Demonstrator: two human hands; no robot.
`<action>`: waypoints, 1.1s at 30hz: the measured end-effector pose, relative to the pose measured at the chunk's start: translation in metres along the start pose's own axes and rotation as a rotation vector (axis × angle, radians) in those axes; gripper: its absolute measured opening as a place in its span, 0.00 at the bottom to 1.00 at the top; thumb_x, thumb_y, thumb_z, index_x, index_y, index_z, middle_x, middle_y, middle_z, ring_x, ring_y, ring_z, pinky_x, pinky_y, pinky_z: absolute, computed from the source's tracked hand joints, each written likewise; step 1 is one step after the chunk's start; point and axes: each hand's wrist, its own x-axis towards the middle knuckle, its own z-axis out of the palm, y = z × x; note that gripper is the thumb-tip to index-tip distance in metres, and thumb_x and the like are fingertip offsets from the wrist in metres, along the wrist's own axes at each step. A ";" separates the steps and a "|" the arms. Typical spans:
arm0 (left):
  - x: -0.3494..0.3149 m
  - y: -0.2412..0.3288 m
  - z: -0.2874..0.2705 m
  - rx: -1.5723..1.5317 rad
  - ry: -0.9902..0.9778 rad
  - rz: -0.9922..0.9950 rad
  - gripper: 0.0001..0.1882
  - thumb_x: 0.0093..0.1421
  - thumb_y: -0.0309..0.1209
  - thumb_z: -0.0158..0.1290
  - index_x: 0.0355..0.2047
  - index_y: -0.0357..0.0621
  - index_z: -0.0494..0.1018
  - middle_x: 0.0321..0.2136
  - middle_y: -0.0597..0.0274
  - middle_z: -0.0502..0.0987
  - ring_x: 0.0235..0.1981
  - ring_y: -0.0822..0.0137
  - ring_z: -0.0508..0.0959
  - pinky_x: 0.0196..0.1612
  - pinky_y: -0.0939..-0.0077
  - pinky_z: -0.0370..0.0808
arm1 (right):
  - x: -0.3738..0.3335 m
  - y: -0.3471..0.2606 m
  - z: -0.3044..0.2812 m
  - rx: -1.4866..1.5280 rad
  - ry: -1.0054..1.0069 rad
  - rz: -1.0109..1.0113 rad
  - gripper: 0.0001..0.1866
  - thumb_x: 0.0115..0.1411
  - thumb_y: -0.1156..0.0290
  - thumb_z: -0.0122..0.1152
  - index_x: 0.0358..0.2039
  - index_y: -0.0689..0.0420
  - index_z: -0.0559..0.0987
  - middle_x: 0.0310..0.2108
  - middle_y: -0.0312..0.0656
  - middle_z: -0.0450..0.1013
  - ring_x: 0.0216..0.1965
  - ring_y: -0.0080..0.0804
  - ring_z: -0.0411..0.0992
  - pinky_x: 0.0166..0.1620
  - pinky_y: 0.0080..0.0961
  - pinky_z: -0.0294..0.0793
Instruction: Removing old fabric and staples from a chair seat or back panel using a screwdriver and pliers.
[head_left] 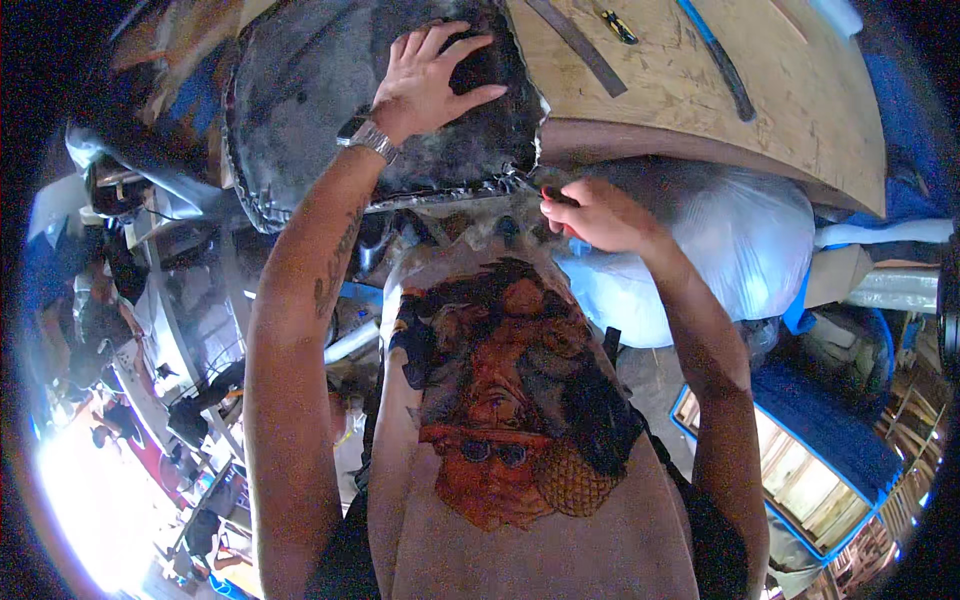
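Observation:
A dark, black-covered panel with ragged, frayed edges lies at the far side in front of me. My left hand rests on top of it with fingers spread, holding nothing. At the panel's near right corner, my right hand is closed around a slim hand tool with a red and dark handle. Its metal tip meets the torn edge of the covering; the exact kind of tool is too small to make out.
Right of the panel stands a wooden table, bearing a flat dark strip, small yellow-and-black pliers and a long blue-and-black tool. Below its edge bulges a translucent plastic bag. A blue-edged wooden frame stands at lower right.

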 end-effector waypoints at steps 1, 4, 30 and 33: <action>0.000 -0.002 -0.001 0.000 -0.020 0.022 0.33 0.50 0.61 0.54 0.53 0.60 0.70 0.54 0.60 0.66 0.55 0.55 0.65 0.57 0.58 0.60 | -0.002 0.001 0.006 0.025 0.058 -0.017 0.23 0.61 0.53 0.50 0.23 0.61 0.78 0.18 0.40 0.73 0.22 0.27 0.72 0.30 0.28 0.69; -0.003 -0.010 -0.009 -0.001 -0.019 -0.012 0.33 0.50 0.60 0.54 0.53 0.59 0.70 0.54 0.59 0.66 0.55 0.55 0.65 0.58 0.57 0.59 | -0.004 -0.001 0.007 -0.119 0.109 -0.084 0.24 0.62 0.54 0.49 0.22 0.63 0.76 0.17 0.45 0.73 0.22 0.37 0.74 0.30 0.31 0.70; 0.032 -0.010 -0.029 -0.011 -0.316 -0.204 0.38 0.52 0.61 0.53 0.55 0.50 0.65 0.59 0.49 0.58 0.63 0.48 0.54 0.64 0.45 0.48 | 0.063 0.075 0.047 0.676 -0.141 -0.212 0.17 0.59 0.60 0.59 0.19 0.58 0.75 0.18 0.36 0.72 0.20 0.24 0.68 0.26 0.25 0.67; 0.038 0.000 -0.030 -0.011 -0.342 -0.216 0.38 0.52 0.60 0.54 0.56 0.50 0.65 0.60 0.50 0.57 0.63 0.49 0.54 0.64 0.46 0.48 | 0.086 0.096 0.067 0.982 -0.328 -0.334 0.14 0.57 0.64 0.61 0.19 0.59 0.76 0.18 0.37 0.73 0.21 0.25 0.70 0.26 0.25 0.68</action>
